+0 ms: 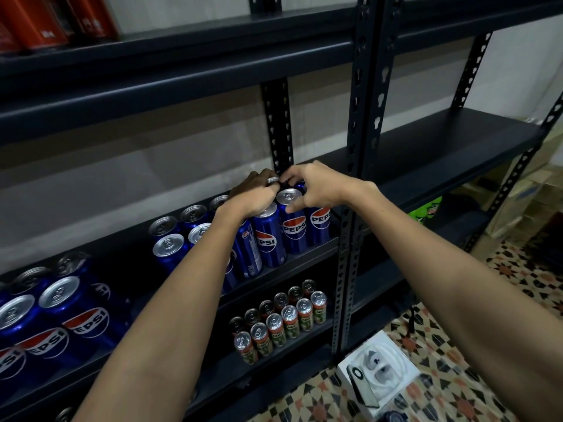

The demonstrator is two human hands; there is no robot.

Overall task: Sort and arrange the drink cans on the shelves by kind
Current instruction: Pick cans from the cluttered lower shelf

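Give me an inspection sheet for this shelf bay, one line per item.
Surface: dark metal shelf, cans standing upright.
Job's things: blue Pepsi cans in rows; small green-and-red cans on the shelf below; red cans on top.
Clutter: white box on the floor.
Grippers: left hand and right hand curled on Pepsi cans at the row's right end.
Cables: nothing seen.
Surroundings: patterned tile floor, cardboard boxes.

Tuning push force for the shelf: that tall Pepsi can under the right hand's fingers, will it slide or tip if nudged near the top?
Likely tips rather than slides: the Pepsi can is tall and slim, and the right hand touches near its rim. Neighbouring cans stand close beside it, so it would probably knock them. Tab looks unopened, so probably full and fairly heavy.
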